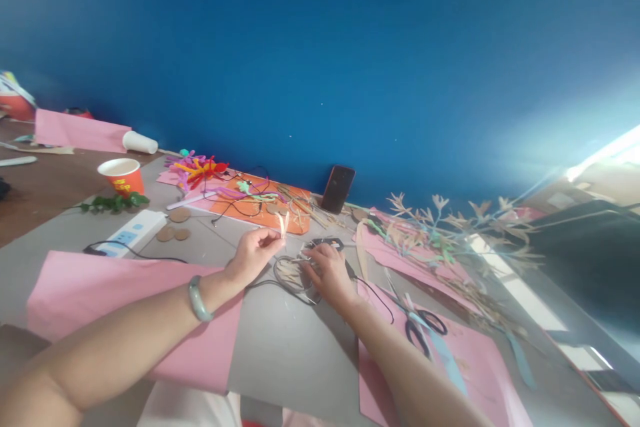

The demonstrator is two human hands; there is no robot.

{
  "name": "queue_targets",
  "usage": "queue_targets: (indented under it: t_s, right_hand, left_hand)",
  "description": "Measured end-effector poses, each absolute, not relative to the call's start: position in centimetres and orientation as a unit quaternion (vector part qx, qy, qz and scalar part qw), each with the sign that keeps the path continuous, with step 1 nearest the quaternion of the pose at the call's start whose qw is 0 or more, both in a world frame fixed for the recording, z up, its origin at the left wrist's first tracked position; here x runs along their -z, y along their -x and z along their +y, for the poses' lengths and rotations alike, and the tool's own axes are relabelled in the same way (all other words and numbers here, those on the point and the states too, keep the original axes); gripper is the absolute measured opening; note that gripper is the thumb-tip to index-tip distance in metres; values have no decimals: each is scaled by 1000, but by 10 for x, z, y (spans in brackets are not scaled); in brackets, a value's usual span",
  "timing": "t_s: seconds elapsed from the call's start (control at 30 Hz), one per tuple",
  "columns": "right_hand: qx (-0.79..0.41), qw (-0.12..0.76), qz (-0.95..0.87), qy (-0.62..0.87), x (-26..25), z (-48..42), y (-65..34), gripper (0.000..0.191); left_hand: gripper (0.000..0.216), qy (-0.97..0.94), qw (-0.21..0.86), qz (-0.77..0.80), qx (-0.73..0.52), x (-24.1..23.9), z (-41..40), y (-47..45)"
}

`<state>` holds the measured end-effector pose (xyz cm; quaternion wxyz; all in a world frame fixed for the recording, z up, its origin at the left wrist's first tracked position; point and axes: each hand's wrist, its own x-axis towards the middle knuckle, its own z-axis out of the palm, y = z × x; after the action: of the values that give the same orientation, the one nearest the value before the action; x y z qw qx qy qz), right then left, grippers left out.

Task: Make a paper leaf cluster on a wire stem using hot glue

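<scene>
My left hand [253,252], with a pale bangle on the wrist, pinches a small pale strip [283,223] that stands upright between its fingertips. My right hand [327,272] lies palm down on the grey table, fingers curled over a small heap of tan strips [291,271] ringed by a black cord [280,280]. What its fingers hold, if anything, is hidden. Both hands are close together near the middle of the table.
Pink paper sheets [125,300] lie left and right. Black scissors [425,328] rest on the right sheet. An orange sheet [260,210] with pipe cleaners [195,170], a phone [338,188], a red cup [123,175], a power strip [133,232] and dried sprigs [440,227] stand further back by the blue wall.
</scene>
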<state>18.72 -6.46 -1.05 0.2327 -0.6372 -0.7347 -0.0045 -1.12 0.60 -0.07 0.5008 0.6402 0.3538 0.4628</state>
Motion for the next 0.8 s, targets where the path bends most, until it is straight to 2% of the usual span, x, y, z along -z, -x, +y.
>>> queue_targets:
  t_s: [0.13,0.3,0.67,0.8]
  right_hand:
    - [-37,272,-725,631,10,-63,-184,9]
    - [-72,343,-703,618,4,-60,-189,8]
    - [-178,423,-631,626,-11,-66,-196,26]
    - [-235,408,-635,612,-25,-71,-201,24]
  left_hand:
    - [17,-646,506,352,-451,0,3,10]
    - [18,-643,509,356,-448,-1,1,10]
    - [16,-647,514,369,-425,0,0,8]
    - [16,-643,528,365,-418,3,2,7]
